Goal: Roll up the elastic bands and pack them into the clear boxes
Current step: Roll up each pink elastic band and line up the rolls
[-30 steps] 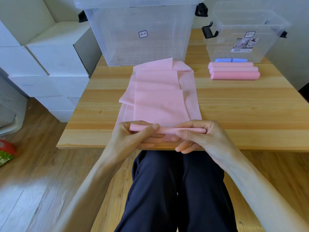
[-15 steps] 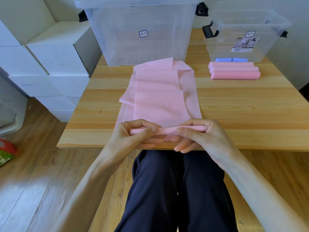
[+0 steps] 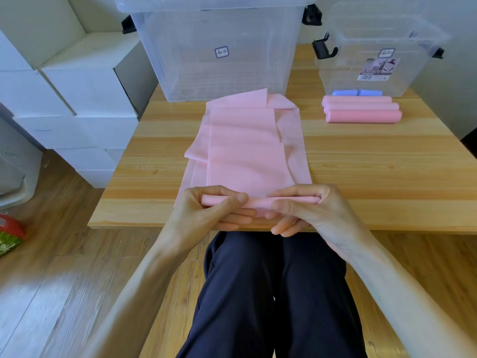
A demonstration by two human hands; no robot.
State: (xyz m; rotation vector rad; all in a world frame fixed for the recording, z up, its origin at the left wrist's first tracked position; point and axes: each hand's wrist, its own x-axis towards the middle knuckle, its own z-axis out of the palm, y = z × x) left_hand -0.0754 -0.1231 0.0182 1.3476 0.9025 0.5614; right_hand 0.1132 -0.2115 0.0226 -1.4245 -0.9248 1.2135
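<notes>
Both my left hand point(image 3: 206, 208) and right hand point(image 3: 307, 208) pinch the pink band point(image 3: 245, 151) — its roll has crept slightly forward, barely begun.

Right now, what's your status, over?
Both hands pinching the pink band, roll just started. Three pink rolls wait by the small box. Nothing in the way.

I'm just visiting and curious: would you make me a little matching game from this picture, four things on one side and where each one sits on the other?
Things:
1. blue rolls
2. finished pink rolls
3. large clear box
4. half-rolled pink band

Places:
A. far end of the table, left of the small clear box
B. pinched by both hands at the near table edge
C. side by side on the table, right of the flat band
D. right against the small clear box's front

Pairs: 1-D, 2-C, 3-A, 4-B
</notes>
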